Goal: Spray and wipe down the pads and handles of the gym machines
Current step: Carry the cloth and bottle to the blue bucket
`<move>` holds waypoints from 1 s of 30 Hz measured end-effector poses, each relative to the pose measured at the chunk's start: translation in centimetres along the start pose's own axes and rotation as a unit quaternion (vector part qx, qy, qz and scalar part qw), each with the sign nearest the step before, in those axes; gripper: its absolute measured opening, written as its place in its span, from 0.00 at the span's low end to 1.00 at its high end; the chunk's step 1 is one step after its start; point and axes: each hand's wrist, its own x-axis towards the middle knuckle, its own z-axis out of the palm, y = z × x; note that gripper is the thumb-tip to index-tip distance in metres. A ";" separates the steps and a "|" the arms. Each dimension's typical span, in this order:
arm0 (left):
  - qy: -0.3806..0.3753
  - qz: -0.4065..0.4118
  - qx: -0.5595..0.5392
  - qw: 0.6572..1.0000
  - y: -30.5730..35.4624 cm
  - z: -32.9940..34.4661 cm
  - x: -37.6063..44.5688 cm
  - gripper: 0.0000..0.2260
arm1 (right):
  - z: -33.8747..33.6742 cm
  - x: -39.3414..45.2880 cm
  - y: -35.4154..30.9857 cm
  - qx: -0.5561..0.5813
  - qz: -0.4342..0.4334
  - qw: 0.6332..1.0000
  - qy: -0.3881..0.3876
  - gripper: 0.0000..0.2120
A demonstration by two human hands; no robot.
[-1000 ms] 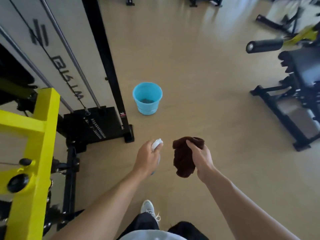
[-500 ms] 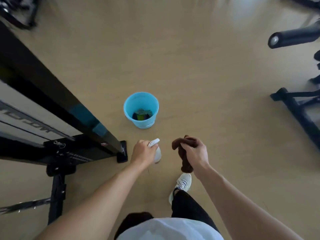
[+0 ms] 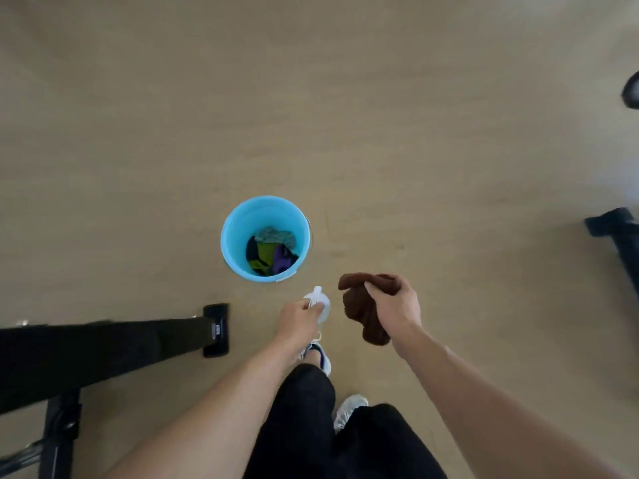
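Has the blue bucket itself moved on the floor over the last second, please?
Cannot tell. The blue bucket sat beside the black machine foot earlier and does so now, but the head camera swung and walked closer, so any small shift is masked.

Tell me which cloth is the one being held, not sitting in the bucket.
The brown cloth, gripped by the right hand. The grey, green and purple cloths lie inside the blue bucket.

Left hand point(image 3: 300, 318) grips the white spray bottle point(image 3: 320, 304), right hand point(image 3: 394, 305) clutches the brown cloth point(image 3: 363, 314), blue bucket point(image 3: 235, 236) just ahead on the floor point(image 3: 345, 115).
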 end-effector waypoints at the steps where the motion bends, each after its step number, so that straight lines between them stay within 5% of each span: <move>1: -0.015 -0.002 0.004 1.000 0.3 0.2 1.6 0.07 | 0.2 1.5 -0.4 -0.001 0.005 1.000 -0.005 0.21; 5: -0.048 -0.010 0.008 0.999 1.6 1.7 10.8 0.11 | 2.5 11.9 -0.4 -0.012 0.037 0.999 0.023 0.07; 16: -0.030 -0.050 -0.022 0.998 -0.7 9.9 36.1 0.14 | 8.1 40.1 6.2 -0.128 0.026 0.991 0.013 0.13; 30: -0.030 -0.037 -0.122 0.991 -4.0 17.5 47.7 0.10 | 10.5 48.7 10.8 -0.172 -0.005 0.985 0.001 0.16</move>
